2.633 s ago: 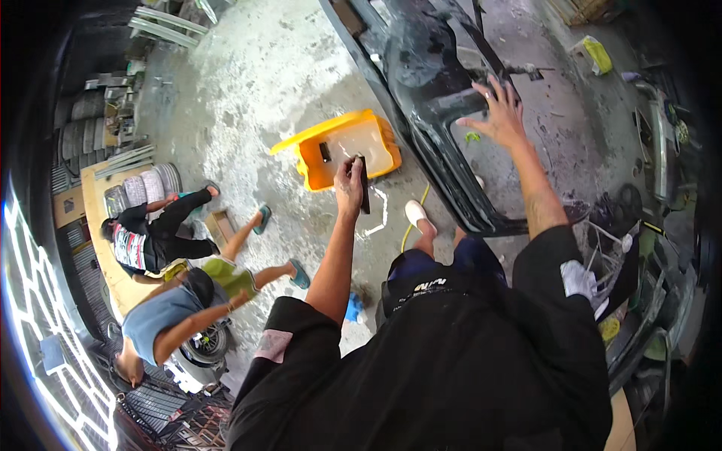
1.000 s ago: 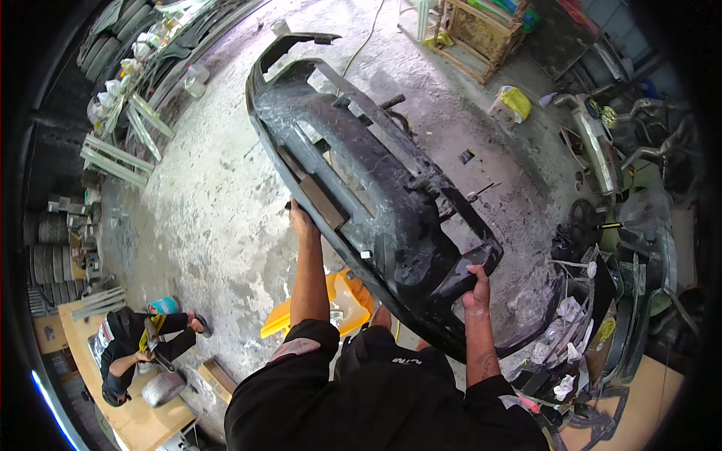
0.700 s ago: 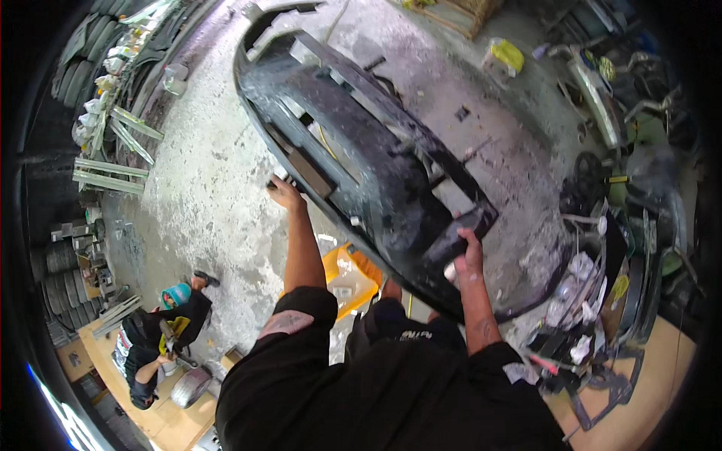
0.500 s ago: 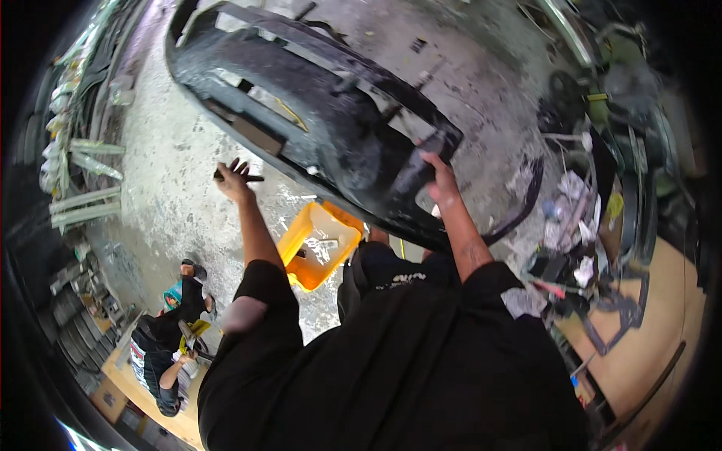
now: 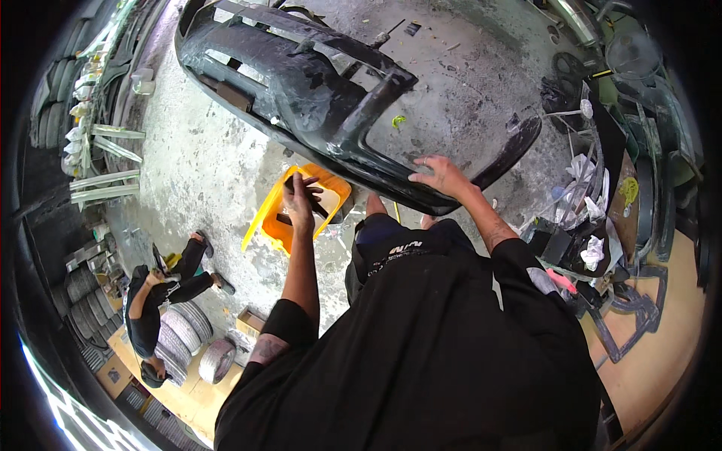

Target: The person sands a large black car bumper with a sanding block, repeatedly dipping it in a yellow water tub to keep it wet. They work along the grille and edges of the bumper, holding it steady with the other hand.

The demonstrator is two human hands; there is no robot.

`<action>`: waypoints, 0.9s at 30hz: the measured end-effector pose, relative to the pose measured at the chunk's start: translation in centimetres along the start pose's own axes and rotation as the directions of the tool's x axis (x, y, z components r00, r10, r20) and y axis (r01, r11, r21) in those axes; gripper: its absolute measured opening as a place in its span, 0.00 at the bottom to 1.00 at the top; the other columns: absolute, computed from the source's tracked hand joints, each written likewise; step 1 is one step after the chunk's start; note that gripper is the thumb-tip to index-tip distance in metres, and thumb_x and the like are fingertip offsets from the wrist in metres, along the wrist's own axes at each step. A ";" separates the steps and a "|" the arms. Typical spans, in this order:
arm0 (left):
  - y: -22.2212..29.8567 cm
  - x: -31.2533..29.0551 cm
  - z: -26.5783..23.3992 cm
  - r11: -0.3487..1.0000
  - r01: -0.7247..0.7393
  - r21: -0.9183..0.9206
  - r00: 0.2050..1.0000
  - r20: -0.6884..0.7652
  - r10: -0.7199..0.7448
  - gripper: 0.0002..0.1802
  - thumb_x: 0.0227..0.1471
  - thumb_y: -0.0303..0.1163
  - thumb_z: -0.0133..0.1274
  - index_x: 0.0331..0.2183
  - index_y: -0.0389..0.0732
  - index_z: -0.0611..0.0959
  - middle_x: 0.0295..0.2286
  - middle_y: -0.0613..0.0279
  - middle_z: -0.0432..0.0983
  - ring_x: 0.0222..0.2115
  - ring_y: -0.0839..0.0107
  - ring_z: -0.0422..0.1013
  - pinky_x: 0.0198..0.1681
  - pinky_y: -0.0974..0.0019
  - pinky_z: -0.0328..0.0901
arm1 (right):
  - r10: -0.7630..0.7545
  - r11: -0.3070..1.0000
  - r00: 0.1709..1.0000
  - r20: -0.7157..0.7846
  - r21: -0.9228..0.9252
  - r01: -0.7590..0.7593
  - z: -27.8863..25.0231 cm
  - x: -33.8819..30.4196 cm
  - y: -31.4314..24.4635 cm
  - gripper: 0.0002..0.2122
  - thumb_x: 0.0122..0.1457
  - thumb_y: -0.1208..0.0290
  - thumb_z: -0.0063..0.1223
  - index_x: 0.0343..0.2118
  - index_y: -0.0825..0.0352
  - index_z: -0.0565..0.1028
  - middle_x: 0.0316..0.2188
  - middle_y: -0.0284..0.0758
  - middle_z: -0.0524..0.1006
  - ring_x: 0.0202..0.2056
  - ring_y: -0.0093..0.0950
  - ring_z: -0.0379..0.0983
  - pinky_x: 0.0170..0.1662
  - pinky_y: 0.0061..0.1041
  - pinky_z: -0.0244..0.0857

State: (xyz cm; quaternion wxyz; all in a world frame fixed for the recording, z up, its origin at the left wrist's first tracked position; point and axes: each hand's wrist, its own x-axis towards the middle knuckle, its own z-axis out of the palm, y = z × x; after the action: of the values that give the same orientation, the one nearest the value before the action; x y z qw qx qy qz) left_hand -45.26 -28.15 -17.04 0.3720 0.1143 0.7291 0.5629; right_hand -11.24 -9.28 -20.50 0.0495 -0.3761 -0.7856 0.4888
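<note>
Gripping part-hidden dark strip (image 5: pixel 322 211): left hand (image 5: pixel 300 204) | right hand (image 5: pixel 445 179): spread by bumper (image 5: pixel 308 90), contact unclear

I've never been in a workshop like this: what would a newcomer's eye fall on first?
Probably the big black car bumper, stretching across the upper middle, with the right hand at its near edge. Next, the bright yellow tub below it, left of centre, with the left hand over it holding a dark bar. Glowing light strips at the lower-left rim stand out too.
</note>
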 end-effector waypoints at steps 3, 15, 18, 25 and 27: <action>-0.4 -4.9 2.4 1.000 -0.018 -0.001 1.000 0.003 0.018 0.21 0.69 0.47 0.52 0.47 0.38 0.75 0.35 0.49 0.85 0.24 0.68 0.79 0.22 0.70 0.69 | -0.191 0.966 0.980 -0.049 -0.187 0.179 0.6 -2.9 3.3 0.25 0.56 0.55 0.70 0.52 0.66 0.82 0.56 0.45 0.77 0.61 0.50 0.69 0.65 0.48 0.60; -3.5 -16.4 -3.2 0.974 0.041 0.222 0.976 -0.219 0.009 0.29 0.64 0.55 0.58 0.44 0.34 0.82 0.38 0.55 0.82 0.26 0.71 0.80 0.22 0.70 0.71 | -0.308 0.843 0.943 0.129 -0.422 0.333 -6.7 -6.4 8.6 0.21 0.50 0.58 0.73 0.46 0.60 0.84 0.57 0.38 0.77 0.65 0.44 0.65 0.68 0.48 0.55; -3.7 -17.6 -4.4 0.974 0.040 0.223 0.970 -0.244 0.016 0.29 0.63 0.55 0.59 0.44 0.33 0.82 0.37 0.56 0.82 0.26 0.72 0.80 0.22 0.70 0.71 | -0.293 0.870 0.943 0.160 -0.366 0.332 -4.5 -5.8 6.4 0.18 0.51 0.60 0.73 0.42 0.62 0.85 0.47 0.39 0.82 0.55 0.41 0.75 0.56 0.42 0.67; -5.0 -20.0 -6.6 0.985 0.087 0.150 0.960 -0.277 -0.042 0.25 0.65 0.51 0.58 0.44 0.35 0.82 0.33 0.57 0.81 0.25 0.71 0.80 0.22 0.71 0.72 | -0.250 0.961 0.967 0.049 -0.109 0.254 -2.7 -5.4 7.0 0.12 0.56 0.63 0.69 0.36 0.67 0.85 0.32 0.46 0.84 0.36 0.46 0.82 0.42 0.41 0.74; -6.1 -20.8 -7.3 0.983 0.131 0.132 0.957 -0.277 -0.091 0.25 0.66 0.50 0.57 0.48 0.36 0.81 0.34 0.56 0.82 0.26 0.70 0.79 0.22 0.71 0.71 | -0.282 0.954 0.959 0.041 -0.097 0.284 -3.0 -5.0 7.5 0.12 0.56 0.64 0.68 0.37 0.67 0.85 0.33 0.46 0.84 0.37 0.46 0.82 0.41 0.40 0.75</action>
State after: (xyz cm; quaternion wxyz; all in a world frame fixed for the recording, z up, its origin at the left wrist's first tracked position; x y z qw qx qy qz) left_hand -34.19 -47.77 -13.32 0.2907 0.0228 0.8181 0.4956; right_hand -2.25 -8.48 -23.52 0.0894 -0.2554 -0.8558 0.4408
